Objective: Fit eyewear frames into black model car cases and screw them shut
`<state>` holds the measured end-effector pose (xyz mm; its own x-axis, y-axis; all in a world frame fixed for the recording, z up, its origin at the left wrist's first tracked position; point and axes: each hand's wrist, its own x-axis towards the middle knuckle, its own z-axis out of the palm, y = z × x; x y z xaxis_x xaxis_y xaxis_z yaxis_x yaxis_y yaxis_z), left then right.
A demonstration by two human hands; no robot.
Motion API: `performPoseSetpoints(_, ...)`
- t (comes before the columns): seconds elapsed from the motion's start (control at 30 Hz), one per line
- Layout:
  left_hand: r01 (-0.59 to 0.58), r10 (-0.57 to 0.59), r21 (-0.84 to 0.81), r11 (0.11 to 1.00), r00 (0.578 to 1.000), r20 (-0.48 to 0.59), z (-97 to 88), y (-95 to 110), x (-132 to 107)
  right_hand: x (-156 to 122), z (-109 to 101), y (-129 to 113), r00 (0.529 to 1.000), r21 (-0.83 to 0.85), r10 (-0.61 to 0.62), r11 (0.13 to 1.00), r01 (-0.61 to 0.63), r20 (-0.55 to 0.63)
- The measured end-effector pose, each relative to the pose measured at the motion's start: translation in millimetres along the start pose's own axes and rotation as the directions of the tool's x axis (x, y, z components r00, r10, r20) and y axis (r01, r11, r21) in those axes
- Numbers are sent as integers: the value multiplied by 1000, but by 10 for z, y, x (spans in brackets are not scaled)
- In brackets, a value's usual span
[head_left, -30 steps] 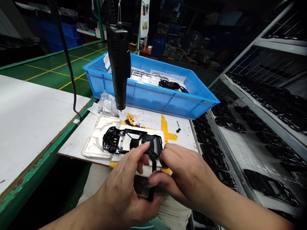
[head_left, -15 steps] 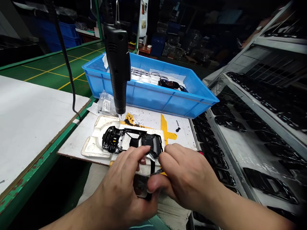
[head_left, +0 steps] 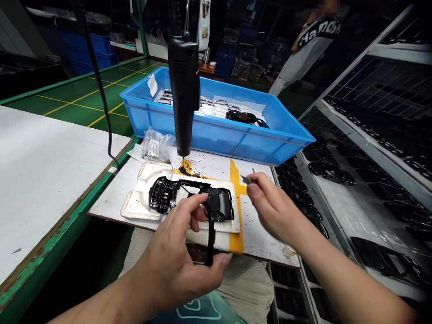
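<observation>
My left hand (head_left: 178, 247) grips a black-rimmed clear plastic window part (head_left: 211, 238) by its edges, between thumb and fingers, tilted in front of me. To the right, over the board, my right hand (head_left: 270, 202) is closed on a small pointed metal tool (head_left: 245, 179); only its grey tip shows, so its exact kind is unclear. Just beyond my left hand, a black model car body (head_left: 219, 203) lies in a white foam cradle (head_left: 133, 206), partly covered by my fingers.
A black electric screwdriver (head_left: 184, 94) hangs tip-down above black specks (head_left: 189, 172) on the white board (head_left: 259, 234). Behind is a blue bin (head_left: 229, 139) of parts, with a plastic bag (head_left: 157, 144) before it. Racks of black car bodies (head_left: 332, 173) stand right. A person (head_left: 310, 49) is farther back.
My right hand has moved away from the window part, to the right and forward, with the pointed tool. My left hand still holds the part. A person has come into view at the back.
</observation>
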<state>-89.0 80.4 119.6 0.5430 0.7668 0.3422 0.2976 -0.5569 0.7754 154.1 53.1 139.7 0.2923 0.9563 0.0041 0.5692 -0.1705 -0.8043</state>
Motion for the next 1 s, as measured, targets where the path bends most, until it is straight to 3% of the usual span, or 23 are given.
performPoseSetpoints(0.07, 4, -4, 0, 1000, 1000, -8, -28, -4, 18, 159, -2, 362, 990, 123, 138, 983, -137, 2)
performPoseSetpoints(0.2, -16, 16, 42, 999, 1000, 2, -71, 22, 61, 341, 123, 971, 968, 291, 234, 936, -199, -90)
performPoseSetpoints(0.27, -34, 34, 83, 996, 999, 8, -87, 49, 96, 357, 184, 1136, 958, 319, 244, 930, -185, -154)
performPoseSetpoints(0.37, -78, 80, 145, 986, 997, -8, -104, 95, 159, 311, 203, 1188, 944, 299, 213, 945, -134, -251)
performPoseSetpoints(0.5, -152, 164, 157, 976, 984, -65, -84, 103, 231, 111, 149, 924, 957, 269, 87, 963, -10, -276)
performPoseSetpoints(0.57, -221, 228, 89, 971, 971, -78, -48, 82, 258, -46, 162, 680, 978, 305, 21, 951, 43, -205)
performPoseSetpoints(0.63, -294, 292, -29, 955, 954, -64, -4, 67, 275, -209, 230, 396, 998, 416, -35, 908, 57, -60)
performPoseSetpoints(0.7, -285, 285, -141, 948, 958, -25, 36, 74, 274, -343, 337, 114, 979, 675, -118, 737, -27, 168)
performPoseSetpoints(0.8, -158, 164, -222, 962, 986, 10, 76, 106, 246, -450, 505, -215, 903, 831, -190, 496, -250, 385)
performPoseSetpoints(0.87, -156, 164, -246, 957, 986, 14, 93, 103, 228, -465, 594, -332, 880, 851, -210, 422, -312, 427)
performPoseSetpoints(1.0, -256, 280, -337, 906, 960, 22, 124, 15, 228, -446, 702, -390, 887, 871, -195, 360, -333, 419)
